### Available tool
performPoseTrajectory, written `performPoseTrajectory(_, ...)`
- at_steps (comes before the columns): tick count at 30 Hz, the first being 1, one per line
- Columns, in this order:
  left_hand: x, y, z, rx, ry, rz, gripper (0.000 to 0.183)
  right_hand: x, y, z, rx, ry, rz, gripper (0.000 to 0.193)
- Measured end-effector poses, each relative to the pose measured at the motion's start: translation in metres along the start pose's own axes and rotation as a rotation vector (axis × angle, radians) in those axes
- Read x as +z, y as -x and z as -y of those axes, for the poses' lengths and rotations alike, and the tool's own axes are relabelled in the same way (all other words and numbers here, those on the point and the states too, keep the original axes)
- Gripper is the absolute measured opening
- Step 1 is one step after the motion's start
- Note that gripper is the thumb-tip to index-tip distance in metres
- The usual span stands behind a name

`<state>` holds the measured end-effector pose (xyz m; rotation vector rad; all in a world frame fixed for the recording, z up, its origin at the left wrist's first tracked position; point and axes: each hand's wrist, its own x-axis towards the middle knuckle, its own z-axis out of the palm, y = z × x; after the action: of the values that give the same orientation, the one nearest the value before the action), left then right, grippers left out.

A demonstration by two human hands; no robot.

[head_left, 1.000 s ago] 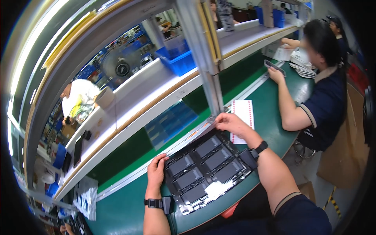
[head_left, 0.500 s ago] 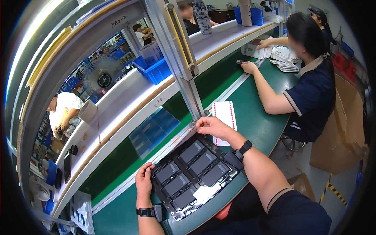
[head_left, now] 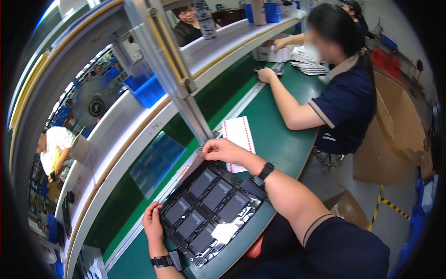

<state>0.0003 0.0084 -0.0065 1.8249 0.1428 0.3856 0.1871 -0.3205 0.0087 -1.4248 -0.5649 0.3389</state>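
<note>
A black moulded tray [head_left: 210, 204] with several dark rectangular parts in its pockets lies on the green bench in front of me. My left hand [head_left: 152, 224] grips its near left edge. My right hand [head_left: 222, 151] pinches the far corner of a clear film or thin sheet at the tray's far right end. A small white slip [head_left: 225, 232] lies on the tray's near side. Both wrists wear dark watches.
A white sheet with red edging [head_left: 239, 135] lies just past my right hand. A metal post [head_left: 176, 79] rises behind the tray. A co-worker in a dark shirt [head_left: 344, 102] works at the bench to my right. Blue bins [head_left: 147, 92] sit on the shelf; cardboard boxes [head_left: 395, 144] stand on the floor.
My view has swung left and closer, so the tray sits more central. Both hands stay on the tray's ends; my right hand now pinches the film at the far corner.
</note>
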Motion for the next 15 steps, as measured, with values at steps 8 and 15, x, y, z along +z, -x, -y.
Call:
performPoseTrajectory(8, 0.0006, -0.0028, 0.0019, 0.012, 0.002, 0.007, 0.022, -0.0006, 0.0027, 0.0045, 0.012, -0.027, -0.011, 0.015)
performPoseTrajectory(15, 0.0023, -0.0005, -0.0019, -0.012, 0.019, -0.003, 0.022, -0.0008, 0.0020, 0.0005, 0.003, -0.028, -0.007, 0.015)
